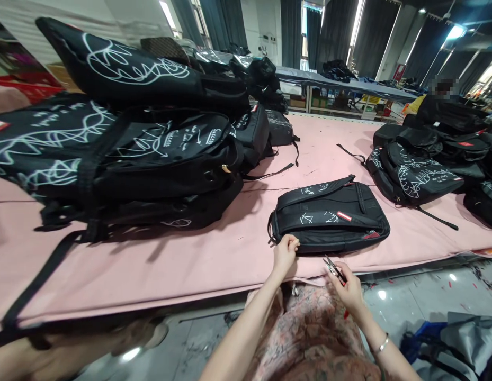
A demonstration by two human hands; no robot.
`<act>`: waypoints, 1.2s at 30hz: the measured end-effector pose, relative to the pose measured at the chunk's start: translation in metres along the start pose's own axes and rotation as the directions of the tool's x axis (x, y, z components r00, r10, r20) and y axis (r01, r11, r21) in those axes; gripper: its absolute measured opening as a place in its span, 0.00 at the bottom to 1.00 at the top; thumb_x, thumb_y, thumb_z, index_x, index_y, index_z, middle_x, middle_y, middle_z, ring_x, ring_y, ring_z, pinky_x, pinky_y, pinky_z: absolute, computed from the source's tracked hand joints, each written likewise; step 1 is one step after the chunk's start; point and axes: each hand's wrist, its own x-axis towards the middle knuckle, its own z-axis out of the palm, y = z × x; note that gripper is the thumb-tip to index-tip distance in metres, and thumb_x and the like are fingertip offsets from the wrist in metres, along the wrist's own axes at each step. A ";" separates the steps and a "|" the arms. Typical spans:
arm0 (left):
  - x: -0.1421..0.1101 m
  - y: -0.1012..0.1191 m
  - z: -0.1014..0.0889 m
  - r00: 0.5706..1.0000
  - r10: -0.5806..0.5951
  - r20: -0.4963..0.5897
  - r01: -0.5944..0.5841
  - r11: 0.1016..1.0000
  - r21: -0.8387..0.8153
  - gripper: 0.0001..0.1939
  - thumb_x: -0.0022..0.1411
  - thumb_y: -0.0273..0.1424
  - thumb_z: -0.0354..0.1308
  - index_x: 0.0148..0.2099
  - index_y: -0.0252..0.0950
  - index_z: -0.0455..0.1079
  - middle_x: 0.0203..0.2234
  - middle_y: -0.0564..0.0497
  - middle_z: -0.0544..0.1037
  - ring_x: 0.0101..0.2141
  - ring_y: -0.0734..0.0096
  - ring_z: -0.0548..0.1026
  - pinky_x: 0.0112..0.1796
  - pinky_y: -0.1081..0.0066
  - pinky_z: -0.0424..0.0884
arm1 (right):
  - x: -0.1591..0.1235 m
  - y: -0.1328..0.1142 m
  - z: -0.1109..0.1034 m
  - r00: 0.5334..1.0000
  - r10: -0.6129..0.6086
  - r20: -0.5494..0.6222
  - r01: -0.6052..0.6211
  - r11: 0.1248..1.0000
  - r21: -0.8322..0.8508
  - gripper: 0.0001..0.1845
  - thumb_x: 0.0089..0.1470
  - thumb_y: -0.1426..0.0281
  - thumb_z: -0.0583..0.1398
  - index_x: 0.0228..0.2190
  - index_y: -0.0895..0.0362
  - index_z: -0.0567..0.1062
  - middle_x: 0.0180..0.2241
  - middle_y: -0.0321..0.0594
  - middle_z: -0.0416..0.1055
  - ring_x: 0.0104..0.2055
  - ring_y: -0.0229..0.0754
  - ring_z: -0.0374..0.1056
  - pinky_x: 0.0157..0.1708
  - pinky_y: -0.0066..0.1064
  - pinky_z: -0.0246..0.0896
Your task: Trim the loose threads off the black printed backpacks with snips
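A black backpack [333, 218] with white line drawings lies on the pink-covered table, its shoulder straps facing up. At its near left edge my left hand [284, 255] is closed in a pinch against the side. Whatever is between those fingertips is too small to make out. My right hand [349, 288] is wrapped round a pair of thread snips [335, 270], held just off the near side of the backpack. The blades point up and left, slightly apart, and do not touch the fabric.
Stacked black backpacks [162, 153] rise on the left, one strap [43, 280] hanging over the table's edge. More backpacks [420, 164] are piled at the right, where a person [418, 106] is partly visible. A grey bag [464, 344] rests on the floor, lower right.
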 end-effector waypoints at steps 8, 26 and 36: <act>-0.052 0.005 -0.005 0.942 -0.279 0.189 0.330 0.879 -0.345 0.14 0.48 0.40 0.58 0.26 0.35 0.62 0.15 0.58 0.64 0.17 0.79 0.61 0.21 0.77 0.56 | 0.002 -0.005 0.018 0.999 -0.027 0.042 0.031 0.995 -0.093 0.13 0.55 0.61 0.55 0.38 0.57 0.69 0.31 0.39 0.74 0.31 0.38 0.71 0.31 0.26 0.66; -0.054 0.014 -0.005 0.910 -0.379 0.170 0.412 0.773 -0.482 0.16 0.44 0.39 0.63 0.26 0.34 0.64 0.15 0.58 0.65 0.18 0.81 0.61 0.21 0.78 0.57 | 0.010 0.004 0.039 0.977 -0.063 0.202 0.101 0.978 -0.184 0.10 0.55 0.63 0.55 0.36 0.55 0.73 0.31 0.40 0.74 0.34 0.41 0.70 0.33 0.26 0.58; -0.061 0.020 -0.038 0.983 -0.177 0.048 0.183 0.931 -0.315 0.20 0.54 0.48 0.55 0.27 0.35 0.69 0.24 0.47 0.74 0.29 0.66 0.72 0.33 0.66 0.69 | -0.002 0.007 0.017 0.996 -0.020 0.087 0.010 0.993 0.120 0.15 0.54 0.58 0.55 0.28 0.57 0.71 0.26 0.39 0.73 0.30 0.41 0.70 0.31 0.28 0.65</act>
